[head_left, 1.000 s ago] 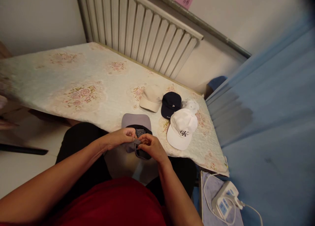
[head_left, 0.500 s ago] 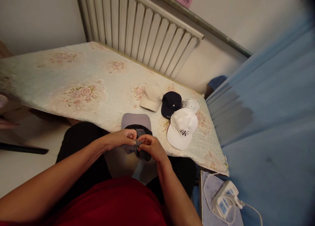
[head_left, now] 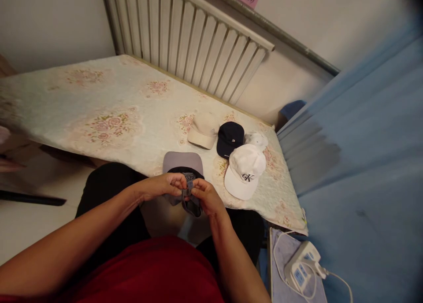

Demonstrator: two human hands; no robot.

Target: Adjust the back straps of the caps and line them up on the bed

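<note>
A grey and black cap (head_left: 183,164) lies at the near edge of the flowered table (head_left: 109,118), its brim pointing away from me. My left hand (head_left: 165,185) and my right hand (head_left: 205,198) meet at its back, both pinched on the cap's rear strap (head_left: 189,193), which stands up between my fingertips. The rest of the strap hangs in a loop below my right hand.
Beyond the cap lie a beige cap (head_left: 203,130), a navy cap (head_left: 229,138), a white cap with a black logo (head_left: 244,171) and another small white cap (head_left: 256,139). A radiator (head_left: 191,38) stands behind the table. A power strip (head_left: 302,270) sits at the lower right, beside a blue curtain (head_left: 363,171).
My two hands have drawn closer together and lifted the strap end upright between the fingertips. The caps on the table have not moved.
</note>
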